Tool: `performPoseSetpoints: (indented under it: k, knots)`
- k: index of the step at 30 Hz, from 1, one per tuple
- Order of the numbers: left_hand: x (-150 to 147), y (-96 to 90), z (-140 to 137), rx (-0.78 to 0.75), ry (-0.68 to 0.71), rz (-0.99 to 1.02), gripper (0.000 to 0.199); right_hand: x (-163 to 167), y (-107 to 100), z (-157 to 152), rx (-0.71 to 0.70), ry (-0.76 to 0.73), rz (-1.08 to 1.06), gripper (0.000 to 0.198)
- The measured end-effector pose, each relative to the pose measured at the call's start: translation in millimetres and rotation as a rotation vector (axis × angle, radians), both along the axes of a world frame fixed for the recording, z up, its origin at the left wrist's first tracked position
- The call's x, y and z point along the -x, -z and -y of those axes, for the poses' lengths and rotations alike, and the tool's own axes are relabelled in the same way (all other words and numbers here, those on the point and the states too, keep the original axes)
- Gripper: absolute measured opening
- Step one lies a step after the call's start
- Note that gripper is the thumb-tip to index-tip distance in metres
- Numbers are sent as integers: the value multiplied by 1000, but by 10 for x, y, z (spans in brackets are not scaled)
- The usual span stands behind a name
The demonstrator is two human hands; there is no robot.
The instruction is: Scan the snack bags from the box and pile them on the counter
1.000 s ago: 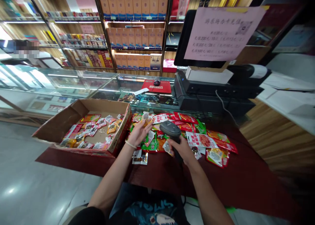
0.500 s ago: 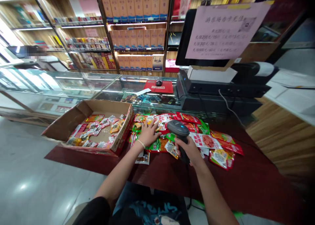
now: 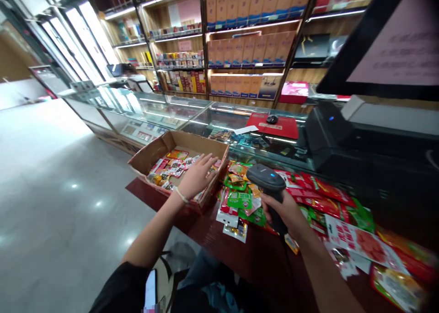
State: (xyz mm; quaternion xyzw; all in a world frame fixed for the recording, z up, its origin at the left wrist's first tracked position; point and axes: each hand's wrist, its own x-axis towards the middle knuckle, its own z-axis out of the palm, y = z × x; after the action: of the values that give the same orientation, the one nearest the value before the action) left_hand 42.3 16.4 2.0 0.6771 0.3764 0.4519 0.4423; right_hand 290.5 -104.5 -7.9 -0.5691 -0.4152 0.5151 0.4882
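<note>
My left hand [image 3: 198, 175] reaches over the right side of an open cardboard box [image 3: 212, 190], fingers stretched out. Whether it touches anything there I cannot tell. Inside the box lie small snack packets [image 3: 176, 168] in red, white and yellow. My right hand [image 3: 286, 212] is wrapped round the handle of a black barcode scanner [image 3: 266, 179], held above the pile. Below and around it, snack packets [image 3: 240, 199] in green, red and orange are heaped on the dark red counter [image 3: 199, 228]. A white-and-red snack bag [image 3: 365, 243] lies to the right of my right hand.
Behind the packets runs a glass display case [image 3: 192, 114], with a red mat [image 3: 284, 129] and a black mouse [image 3: 272, 119] on it. A monitor [image 3: 346, 71] with a pink sheet stands at the right. Shelves of orange boxes [image 3: 247, 48] line the back wall.
My left hand has moved from the packet pile leftward to over the box. My right hand still grips the scanner. The view has turned to the left.
</note>
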Motion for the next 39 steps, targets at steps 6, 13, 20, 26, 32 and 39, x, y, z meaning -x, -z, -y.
performPoseSetpoints:
  k: [6, 13, 20, 26, 32, 39]
  knots:
    - [665, 285, -452, 53, 29, -193, 28, 304, 32, -434, 47, -163, -10, 35]
    - [659, 514, -864, -17, 410, -768, 25, 467, 155, -865, 66, -194, 9, 37]
    - [393, 711, -1008, -39, 640, -1346, 20, 543, 207, -1038, 29, -203, -84, 33]
    - [452, 586, -1014, -127, 504, -1334, 10, 483, 171, -962, -24, -228, -80, 32]
    - [671, 248, -972, -352, 156, -849, 21, 372, 89, -760, -55, -185, -58, 34]
    - [538, 275, -686, 160, -256, 90, 20, 356, -22, -496, -97, -188, -93, 33]
